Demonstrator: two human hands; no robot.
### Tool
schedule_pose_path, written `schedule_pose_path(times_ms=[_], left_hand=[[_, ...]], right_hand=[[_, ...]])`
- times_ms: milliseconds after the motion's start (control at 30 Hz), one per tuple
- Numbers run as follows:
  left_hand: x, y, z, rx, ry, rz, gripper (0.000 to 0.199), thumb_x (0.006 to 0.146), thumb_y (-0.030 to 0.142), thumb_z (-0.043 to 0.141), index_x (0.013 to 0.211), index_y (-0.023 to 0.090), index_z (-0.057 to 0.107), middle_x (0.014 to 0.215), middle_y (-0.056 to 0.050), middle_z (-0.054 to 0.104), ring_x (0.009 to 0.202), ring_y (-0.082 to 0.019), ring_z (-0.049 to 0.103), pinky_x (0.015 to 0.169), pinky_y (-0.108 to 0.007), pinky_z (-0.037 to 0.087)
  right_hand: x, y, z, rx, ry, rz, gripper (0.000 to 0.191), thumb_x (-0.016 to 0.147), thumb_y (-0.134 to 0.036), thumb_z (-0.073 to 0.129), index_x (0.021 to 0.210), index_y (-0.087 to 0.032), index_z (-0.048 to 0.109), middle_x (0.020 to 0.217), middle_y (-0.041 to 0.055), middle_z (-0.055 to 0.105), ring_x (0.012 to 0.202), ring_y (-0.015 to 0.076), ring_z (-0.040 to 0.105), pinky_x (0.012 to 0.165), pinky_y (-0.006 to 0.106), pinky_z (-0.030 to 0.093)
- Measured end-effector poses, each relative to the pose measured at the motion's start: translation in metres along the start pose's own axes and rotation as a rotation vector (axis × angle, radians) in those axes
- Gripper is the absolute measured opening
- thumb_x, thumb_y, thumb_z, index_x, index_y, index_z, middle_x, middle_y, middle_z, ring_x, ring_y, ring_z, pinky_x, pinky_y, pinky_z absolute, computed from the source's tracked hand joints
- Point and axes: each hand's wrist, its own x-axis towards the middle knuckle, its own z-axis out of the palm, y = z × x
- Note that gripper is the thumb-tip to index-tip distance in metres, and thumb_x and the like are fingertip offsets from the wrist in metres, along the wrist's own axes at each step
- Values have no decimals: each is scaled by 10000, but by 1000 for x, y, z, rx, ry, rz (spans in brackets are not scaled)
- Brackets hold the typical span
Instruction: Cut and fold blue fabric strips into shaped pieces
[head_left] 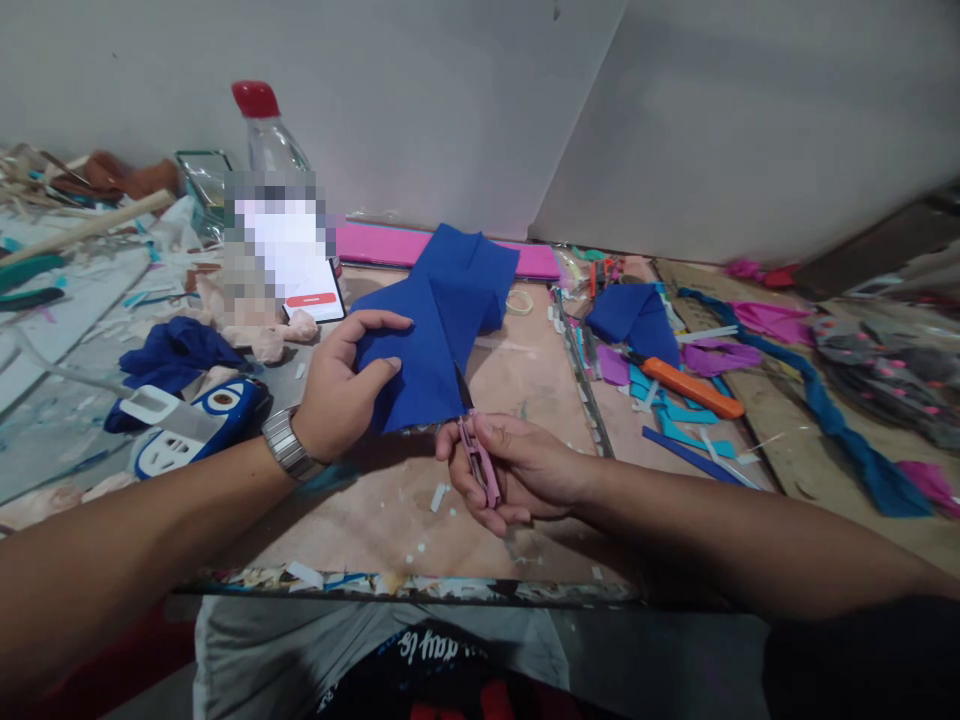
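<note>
A folded piece of blue fabric point(420, 350) is held above the wooden board point(540, 390). My left hand point(351, 380) grips its left edge, thumb on top and the other fingers partly hidden behind it. In my right hand point(517, 465) is a pair of small scissors point(480, 462) with pink handles. Their dark blades point up and away, at the lower right edge of the fabric. Part of one blade is hidden by the cloth, so I cannot tell how far it reaches in.
Left of the board lie a blue-and-white clip-like device point(199, 425), crumpled blue cloth point(180, 350) and a lit phone point(289, 265). Behind it stands a red-capped bottle point(274, 135). An orange utility knife point(694, 388), another blue fabric piece point(634, 318) and coloured scraps lie right.
</note>
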Motion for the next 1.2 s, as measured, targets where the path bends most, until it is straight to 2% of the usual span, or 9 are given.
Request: schedule_pose_path(times_ms=[233,367,633,800,1000,1200], left_hand=[[0,1,0,8,11,-2,335,753,119,606,1027,280,711,1145,-20,743,1118,-273,663,1087,-509,525],[0,2,1,17,4,11,353,733,104,591,1014,280,714,1119,-17,751,1090,-274,667,1065,-521,535],[-1,2,-1,15,-29,40,355,733,105,580,1023,265,708,1119,-19,744,1089,-272,658,1061,-498,522],[-2,0,-2,18,-43,56,359,746,100,580,1033,271,711,1121,-19,742,1082,-266,664,1054,-484,525],[-2,6,-1,81,-18,92,328,740,120,587,1017,236,719,1080,-31,762,1036,-269,683,1002,-468,558],[-2,5,-3,113,-42,132,318,765,127,595,1036,239,721,1094,-29,764,1032,-271,689,984,-456,561]], right_hand=[[-1,1,0,14,25,16,421,949,-554,716,994,-148,615,679,-2,681,548,118,678,365,122,411],[-1,0,0,8,34,34,392,912,-484,788,976,-129,634,680,5,678,569,112,678,386,119,415],[-3,-1,-2,2,-1,59,376,1007,-497,648,1026,-123,610,687,27,685,563,140,688,380,152,388],[-3,1,-5,-75,0,29,408,1060,-533,536,1059,-129,592,795,54,760,370,56,530,334,156,337],[-2,0,-1,-120,9,-14,446,1014,-541,624,1096,-102,624,735,11,712,369,36,463,330,158,310],[-3,-1,2,-250,64,-23,485,1006,-582,609,1094,-105,634,709,-12,676,368,31,415,322,164,259]])
